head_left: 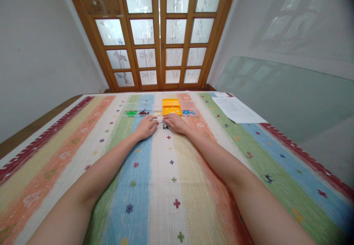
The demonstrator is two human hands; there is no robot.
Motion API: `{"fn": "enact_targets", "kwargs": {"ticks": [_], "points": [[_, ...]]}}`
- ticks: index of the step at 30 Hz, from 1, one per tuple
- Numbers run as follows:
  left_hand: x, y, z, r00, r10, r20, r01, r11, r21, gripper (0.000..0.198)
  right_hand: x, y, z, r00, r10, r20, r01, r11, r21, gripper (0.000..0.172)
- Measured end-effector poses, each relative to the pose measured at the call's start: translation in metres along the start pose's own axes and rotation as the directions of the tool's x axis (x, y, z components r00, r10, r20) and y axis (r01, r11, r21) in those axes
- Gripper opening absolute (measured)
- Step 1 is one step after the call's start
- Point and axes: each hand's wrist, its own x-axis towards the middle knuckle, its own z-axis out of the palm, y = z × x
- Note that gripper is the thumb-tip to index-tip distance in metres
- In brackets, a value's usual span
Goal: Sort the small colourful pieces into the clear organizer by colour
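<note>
My left hand [147, 127] rests palm down on the striped cloth, fingers loosely bent and apart, with nothing visible in them. Across from it, my right hand [175, 123] lies low with its fingers stretched toward the left. Between the two hands sits a small pile of mixed dark, blue and green pieces [165, 126], close to the right fingertips; whether they touch is too small to tell. Just beyond stand clear compartment boxes with green pieces [131, 113], dark brown pieces [144, 113] and blue pieces [189, 113]. An open yellow box [170, 102] holds white pieces [173, 110].
A striped, patterned tablecloth [163, 200] covers the table. Printed paper sheets [238, 110] lie at the back right. Behind the table are wooden doors with glass panes [146, 31]. A glass panel [279, 93] stands along the right wall.
</note>
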Motion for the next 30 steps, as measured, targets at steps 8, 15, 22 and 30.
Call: {"fn": "enact_targets", "kwargs": {"ticks": [8, 15, 22, 30], "points": [[0.002, 0.010, -0.003, 1.000, 0.016, 0.008, -0.015, 0.998, -0.055, 0.030, 0.002, -0.003, 0.008, 0.993, -0.075, 0.095, 0.076, 0.997, -0.006, 0.040], [0.004, 0.025, -0.010, 0.997, 0.047, 0.060, -0.040, 0.992, -0.118, 0.033, 0.002, 0.011, 0.002, 0.998, 0.029, -0.061, -0.030, 0.999, -0.019, 0.043], [0.003, 0.035, -0.011, 0.987, 0.082, 0.135, -0.065, 0.990, -0.124, 0.039, -0.010, 0.055, -0.027, 0.799, 0.469, -0.376, -0.472, 0.877, 0.092, 0.055], [0.003, 0.031, -0.009, 0.991, 0.058, 0.121, -0.047, 0.995, -0.094, 0.028, -0.021, 0.075, -0.040, 0.577, 0.582, -0.573, -0.607, 0.775, 0.175, 0.062]]}}
